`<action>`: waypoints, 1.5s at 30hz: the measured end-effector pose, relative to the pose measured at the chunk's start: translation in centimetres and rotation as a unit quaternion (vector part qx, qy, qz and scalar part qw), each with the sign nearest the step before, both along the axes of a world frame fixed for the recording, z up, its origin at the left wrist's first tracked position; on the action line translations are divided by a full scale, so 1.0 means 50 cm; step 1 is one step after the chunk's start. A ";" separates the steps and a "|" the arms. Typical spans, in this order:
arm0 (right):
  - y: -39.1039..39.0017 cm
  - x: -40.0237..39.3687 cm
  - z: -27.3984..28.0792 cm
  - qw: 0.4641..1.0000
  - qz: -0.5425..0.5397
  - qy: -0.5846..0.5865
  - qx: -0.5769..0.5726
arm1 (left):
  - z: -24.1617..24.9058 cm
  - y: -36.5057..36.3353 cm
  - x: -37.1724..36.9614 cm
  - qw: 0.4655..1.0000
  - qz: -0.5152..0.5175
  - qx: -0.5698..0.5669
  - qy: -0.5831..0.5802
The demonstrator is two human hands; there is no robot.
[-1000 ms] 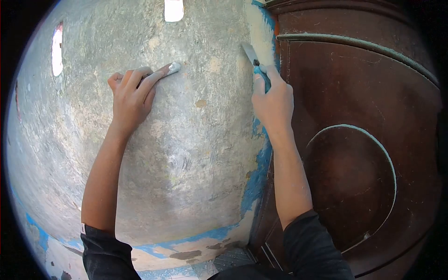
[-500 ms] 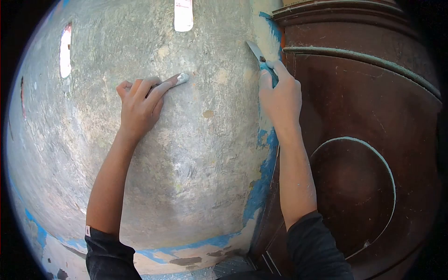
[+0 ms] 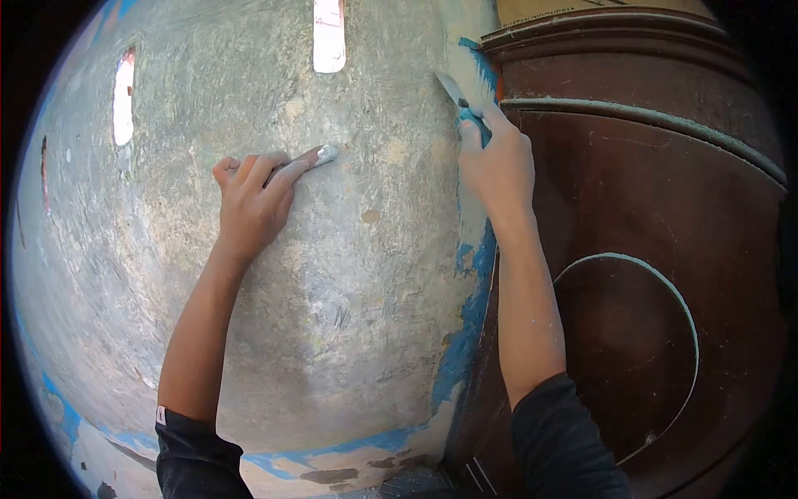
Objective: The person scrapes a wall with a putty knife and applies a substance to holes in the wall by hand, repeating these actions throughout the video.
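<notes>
Against the grey, patchy wall (image 3: 357,274) my left hand (image 3: 256,200) is closed around a small putty-smeared tool (image 3: 326,154), whose whitish end sticks out to the right; the rest is hidden by my fingers. My right hand (image 3: 501,162) grips the blue handle of a scraper (image 3: 450,86). Its metal blade points up and left, near the wall's blue-and-cream edge strip beside the dark cabinet.
A dark brown wooden cabinet (image 3: 615,191) with dusty curved mouldings stands at the right, a cardboard box (image 3: 573,8) on top. Narrow bright openings (image 3: 329,37) pierce the upper wall. Blue paint patches (image 3: 465,341) run along the wall's right and lower edges.
The view has tilted up slightly, so the wall and cabinet sit a little lower and more of the box shows. Both hands keep their grips, with only small shifts.
</notes>
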State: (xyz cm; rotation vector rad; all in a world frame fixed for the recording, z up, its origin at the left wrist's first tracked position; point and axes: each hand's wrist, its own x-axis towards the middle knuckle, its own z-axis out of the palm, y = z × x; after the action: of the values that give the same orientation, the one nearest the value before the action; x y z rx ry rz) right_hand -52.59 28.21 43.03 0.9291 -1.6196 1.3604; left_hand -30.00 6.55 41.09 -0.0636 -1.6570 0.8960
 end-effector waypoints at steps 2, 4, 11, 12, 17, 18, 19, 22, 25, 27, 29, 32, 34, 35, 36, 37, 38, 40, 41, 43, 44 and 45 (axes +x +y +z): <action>0.005 0.007 0.005 1.000 -0.001 -0.008 0.005 | 0.005 -0.001 0.000 1.000 0.000 -0.003 0.006; -0.011 -0.006 0.019 1.000 -0.010 0.011 -0.015 | 0.004 0.000 0.000 1.000 -0.002 -0.006 0.002; -0.013 -0.034 0.112 0.999 -0.019 0.027 -0.026 | 0.003 0.003 0.000 1.000 0.001 0.000 0.008; -0.006 -0.032 0.117 0.999 -0.021 0.027 -0.015 | 0.004 0.002 -0.001 1.000 0.002 -0.001 0.009; 0.007 -0.033 0.114 0.999 -0.039 0.034 -0.001 | 0.005 -0.001 -0.001 1.000 0.004 -0.005 0.013; 0.004 -0.032 0.123 0.999 -0.043 0.032 -0.002 | 0.004 0.000 -0.002 1.000 0.001 -0.005 0.013; 0.000 -0.032 0.133 0.999 -0.047 0.028 -0.002 | 0.004 0.000 -0.002 1.000 -0.001 -0.003 0.012; 0.012 -0.015 0.138 0.998 -0.056 0.020 0.025 | 0.004 0.001 0.000 1.000 -0.006 -0.003 0.012; 0.022 -0.001 0.137 0.997 -0.056 0.027 0.036 | 0.004 0.003 0.001 1.000 0.002 -0.006 0.016; 0.013 -0.007 0.140 0.998 -0.059 0.025 0.029 | 0.005 0.003 0.000 1.000 0.000 -0.009 0.020; -0.002 -0.017 0.155 0.997 -0.070 0.020 0.015 | 0.003 0.001 -0.001 1.000 -0.001 -0.009 0.019; 0.019 0.001 0.149 0.997 -0.060 0.022 0.032 | 0.000 -0.001 -0.001 1.000 -0.006 -0.002 0.026; 0.012 0.007 0.143 0.997 -0.063 0.026 0.023 | 0.001 0.001 -0.001 0.999 -0.012 0.002 0.035; 0.007 0.004 0.139 0.997 -0.065 0.025 0.017 | 0.002 0.000 -0.001 0.999 -0.009 0.002 0.037; -0.001 -0.008 0.142 0.997 -0.070 0.029 0.012 | 0.001 0.000 -0.003 0.999 -0.007 0.002 0.038; -0.011 -0.021 0.153 0.997 -0.075 0.033 0.007 | -0.001 0.000 -0.003 0.999 -0.005 0.003 0.037; -0.017 -0.031 0.159 0.996 -0.080 0.038 0.002 | -0.001 0.000 -0.004 0.999 -0.008 0.004 0.035; 0.012 -0.003 0.169 0.996 -0.079 0.018 0.036 | 0.001 -0.001 -0.002 0.999 -0.012 0.006 0.038; 0.022 0.009 0.173 0.995 -0.078 0.011 0.054 | 0.000 -0.002 0.000 0.999 -0.012 0.008 0.036; 0.015 0.007 0.174 0.997 -0.067 0.029 0.037 | 0.002 -0.002 0.001 0.999 -0.012 0.009 0.032; 0.012 0.006 0.176 0.997 -0.061 0.037 0.028 | 0.003 -0.003 -0.001 0.999 -0.013 0.006 0.036; 0.008 0.006 0.181 0.996 -0.071 0.036 0.038 | 0.002 -0.005 -0.002 0.999 -0.014 0.004 0.036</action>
State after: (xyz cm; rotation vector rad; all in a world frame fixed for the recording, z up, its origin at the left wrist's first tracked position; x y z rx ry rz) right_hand -52.26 28.60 52.07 0.8798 -1.6578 1.1633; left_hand -30.12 6.29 41.19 -0.0488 -1.5883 0.8602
